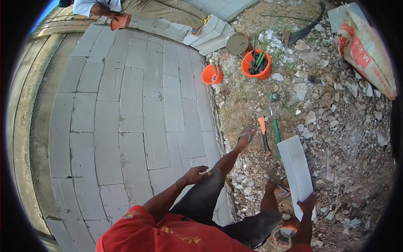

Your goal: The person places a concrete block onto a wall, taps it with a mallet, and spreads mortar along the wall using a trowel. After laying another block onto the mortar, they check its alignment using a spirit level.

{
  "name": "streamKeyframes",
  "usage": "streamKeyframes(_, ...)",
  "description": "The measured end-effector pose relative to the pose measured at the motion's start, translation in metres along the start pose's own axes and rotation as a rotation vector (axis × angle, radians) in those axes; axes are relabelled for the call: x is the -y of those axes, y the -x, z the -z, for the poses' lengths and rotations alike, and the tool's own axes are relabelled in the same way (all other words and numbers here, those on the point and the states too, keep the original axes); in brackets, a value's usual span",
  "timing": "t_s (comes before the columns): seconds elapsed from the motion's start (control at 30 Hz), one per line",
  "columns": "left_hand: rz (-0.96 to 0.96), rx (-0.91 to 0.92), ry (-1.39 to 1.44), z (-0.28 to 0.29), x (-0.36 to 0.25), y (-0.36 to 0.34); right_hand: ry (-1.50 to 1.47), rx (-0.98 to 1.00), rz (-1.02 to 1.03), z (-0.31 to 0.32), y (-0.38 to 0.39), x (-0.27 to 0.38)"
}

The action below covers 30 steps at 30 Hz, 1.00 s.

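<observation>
A long pale-grey lightweight concrete block (295, 164) stands tilted on the rubble to my right. My right hand (308, 204) grips the block's near end, its fingers wrapped over the edge. On my bent left knee rests my left hand (196, 175), holding nothing, with its fingers apart. Just left of that hand is a wall of grey blocks (131, 98). Beyond the held block lie a tool with an orange head and black handle (263, 132) and a slim green-handled tool (276, 130).
Orange buckets stand at the wall's foot (212, 74), farther right with tools inside (256, 65), and by my right foot (285, 236). A tape measure (274, 97) lies on stony ground. A sack (367, 54) leans far right. Another person (168, 10) stands on stacked blocks, holding a bucket.
</observation>
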<state>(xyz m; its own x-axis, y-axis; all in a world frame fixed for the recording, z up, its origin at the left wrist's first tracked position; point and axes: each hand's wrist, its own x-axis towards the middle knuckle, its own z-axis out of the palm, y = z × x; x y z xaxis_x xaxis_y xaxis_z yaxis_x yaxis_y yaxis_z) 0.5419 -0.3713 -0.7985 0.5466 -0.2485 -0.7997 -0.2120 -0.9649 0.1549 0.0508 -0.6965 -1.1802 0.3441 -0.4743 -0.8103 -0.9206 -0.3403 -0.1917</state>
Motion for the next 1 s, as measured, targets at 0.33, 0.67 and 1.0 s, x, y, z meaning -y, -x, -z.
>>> streamKeyframes(0.33, -0.186, -0.056, 0.14, 0.094, -0.033, -0.046, 0.209, -0.058, -0.195, 0.166, 0.117, 0.2)
streamKeyframes(0.67, -0.847, 0.026, -0.005, 0.218, -0.081, -0.082, 0.797, 0.038, -0.215, 0.39, 0.258, 0.44)
streamKeyframes(1.0, -1.4, 0.109, -0.019, 0.356, -0.182, -0.079, 0.789, 0.074, 0.184, 0.62, 0.425, 0.665)
